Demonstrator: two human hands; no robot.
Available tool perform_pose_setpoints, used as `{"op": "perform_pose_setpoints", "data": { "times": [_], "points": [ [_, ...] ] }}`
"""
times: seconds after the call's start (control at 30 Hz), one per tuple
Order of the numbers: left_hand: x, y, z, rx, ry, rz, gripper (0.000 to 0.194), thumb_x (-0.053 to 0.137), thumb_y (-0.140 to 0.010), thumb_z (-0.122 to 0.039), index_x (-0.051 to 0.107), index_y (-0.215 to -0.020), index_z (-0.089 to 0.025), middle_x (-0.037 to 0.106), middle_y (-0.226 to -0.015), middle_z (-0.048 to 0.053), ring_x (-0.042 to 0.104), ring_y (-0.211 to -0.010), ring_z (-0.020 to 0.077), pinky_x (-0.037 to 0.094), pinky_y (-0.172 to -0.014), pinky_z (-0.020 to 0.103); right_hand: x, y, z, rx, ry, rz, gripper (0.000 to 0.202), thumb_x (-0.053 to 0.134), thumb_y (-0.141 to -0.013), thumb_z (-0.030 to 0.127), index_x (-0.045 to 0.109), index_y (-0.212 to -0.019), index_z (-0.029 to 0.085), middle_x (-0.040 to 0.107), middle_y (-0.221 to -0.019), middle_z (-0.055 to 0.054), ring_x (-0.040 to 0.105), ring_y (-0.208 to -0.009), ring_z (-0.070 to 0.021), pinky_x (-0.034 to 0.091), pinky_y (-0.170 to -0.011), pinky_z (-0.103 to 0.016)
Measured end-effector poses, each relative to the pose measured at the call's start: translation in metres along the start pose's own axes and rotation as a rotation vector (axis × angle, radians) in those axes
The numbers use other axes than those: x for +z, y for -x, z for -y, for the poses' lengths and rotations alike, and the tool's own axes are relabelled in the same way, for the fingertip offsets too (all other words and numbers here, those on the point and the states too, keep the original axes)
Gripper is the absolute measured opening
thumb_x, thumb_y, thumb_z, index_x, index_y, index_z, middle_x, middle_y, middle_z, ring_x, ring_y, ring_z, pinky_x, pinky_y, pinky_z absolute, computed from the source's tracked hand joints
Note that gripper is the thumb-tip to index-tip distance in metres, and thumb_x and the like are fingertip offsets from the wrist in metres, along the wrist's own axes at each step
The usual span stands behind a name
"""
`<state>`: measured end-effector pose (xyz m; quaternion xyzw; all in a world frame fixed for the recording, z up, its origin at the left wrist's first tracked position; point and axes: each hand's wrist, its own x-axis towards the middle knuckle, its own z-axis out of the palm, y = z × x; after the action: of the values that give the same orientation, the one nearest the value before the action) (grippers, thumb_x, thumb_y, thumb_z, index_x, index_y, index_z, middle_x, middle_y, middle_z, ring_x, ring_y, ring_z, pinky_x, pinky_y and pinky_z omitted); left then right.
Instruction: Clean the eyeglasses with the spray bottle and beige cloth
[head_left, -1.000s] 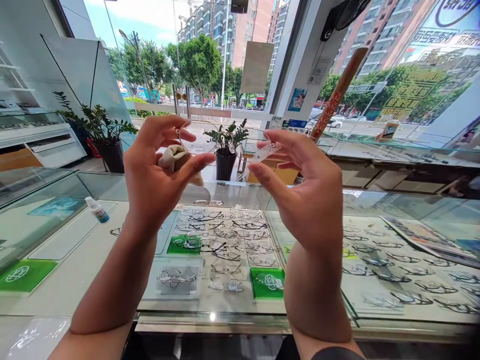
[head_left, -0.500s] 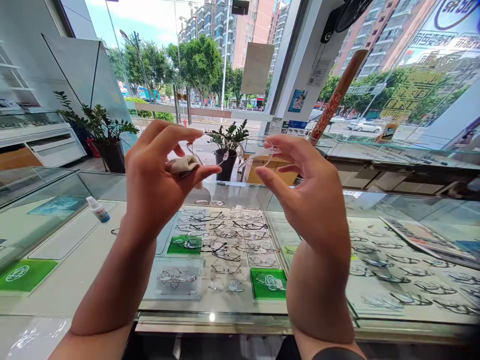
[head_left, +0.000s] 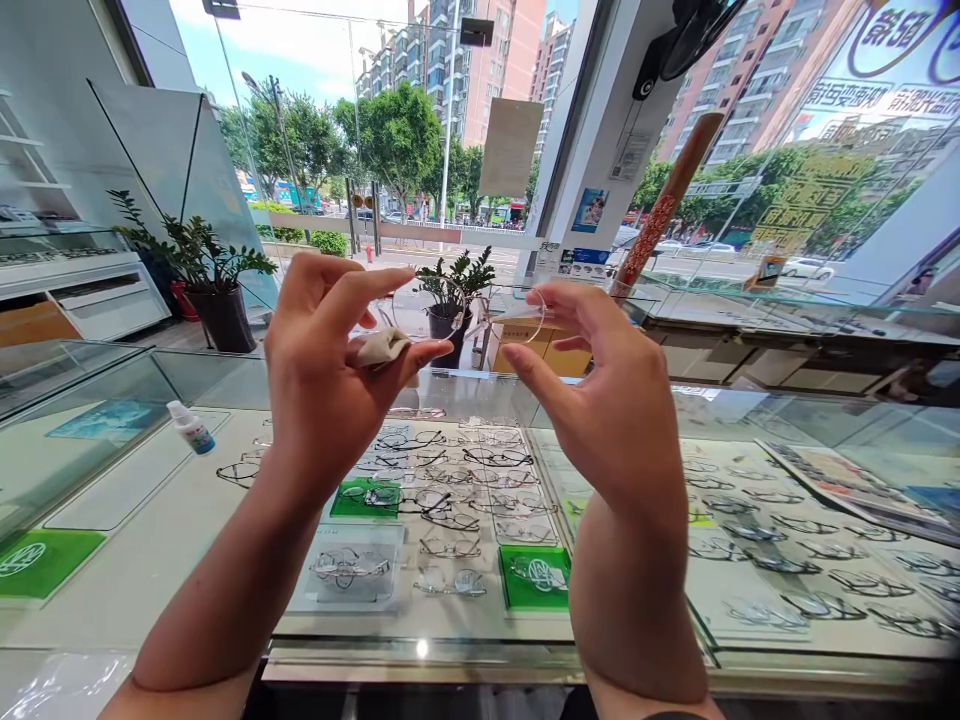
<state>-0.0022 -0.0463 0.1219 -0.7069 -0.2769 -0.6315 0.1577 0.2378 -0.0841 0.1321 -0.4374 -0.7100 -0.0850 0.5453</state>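
Note:
A pair of thin-rimmed glasses (head_left: pixel 459 320) is held up at eye level between my two hands, above the glass counter. My left hand (head_left: pixel 330 360) grips its left side with thumb and fingers, and a crumpled beige cloth (head_left: pixel 381 347) is tucked in the same palm. My right hand (head_left: pixel 611 385) holds the right rim, index finger at the top and thumb near the lower edge. The lenses are clear, and the plant behind shows through the left one.
The glass display counter (head_left: pixel 420 625) holds many eyeglasses in rows and green cards (head_left: pixel 534 578). A small white and blue bottle (head_left: pixel 192 428) stands at left. Potted plants (head_left: pixel 225 315) and a window are beyond; a magazine (head_left: pixel 855 490) lies at right.
Both hands still hold the glasses. My left hand has shifted slightly right and down, and the glasses look slightly turned. The view has tilted a little.

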Motion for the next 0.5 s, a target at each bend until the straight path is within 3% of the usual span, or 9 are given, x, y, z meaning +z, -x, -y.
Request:
{"op": "perform_pose_setpoints", "data": {
  "times": [0.1, 0.3, 0.5],
  "points": [
    [0.0003, -0.0005, -0.0027, -0.022, -0.025, -0.01, 0.056, 0.088, -0.086, -0.07, 0.078, -0.128, -0.034, 0.066, -0.113, 0.007, 0.064, -0.089, 0.0213, 0.053, -0.061, 0.034, -0.0018, -0.0002, -0.0007, 0.003, 0.012, 0.025, 0.041, 0.078, -0.099, 0.035, 0.073, -0.138, 0.025, 0.081, -0.136, -0.013, 0.079, -0.117, -0.0346, 0.065, -0.101, -0.057],
    [-0.0026, -0.0021, 0.0014, -0.09, 0.029, 0.058, 0.048, 0.087, -0.088, -0.068, 0.078, -0.123, -0.036, 0.071, -0.113, 0.005, 0.068, -0.093, 0.0234, 0.062, -0.074, 0.041, -0.0046, -0.0001, 0.0002, 0.016, 0.012, 0.059, 0.042, 0.078, -0.099, 0.049, 0.076, -0.133, 0.025, 0.084, -0.128, -0.013, 0.08, -0.112, -0.0344, 0.063, -0.102, -0.06],
    [-0.0051, -0.003, 0.004, -0.126, 0.045, 0.084, 0.05, 0.087, -0.088, -0.069, 0.078, -0.125, -0.038, 0.07, -0.114, 0.005, 0.069, -0.096, 0.0258, 0.06, -0.074, 0.044, -0.0026, 0.0013, 0.0037, 0.034, 0.001, 0.043, 0.042, 0.08, -0.098, 0.045, 0.075, -0.134, 0.026, 0.083, -0.129, -0.012, 0.079, -0.112, -0.0339, 0.063, -0.101, -0.059]
  ]
}}
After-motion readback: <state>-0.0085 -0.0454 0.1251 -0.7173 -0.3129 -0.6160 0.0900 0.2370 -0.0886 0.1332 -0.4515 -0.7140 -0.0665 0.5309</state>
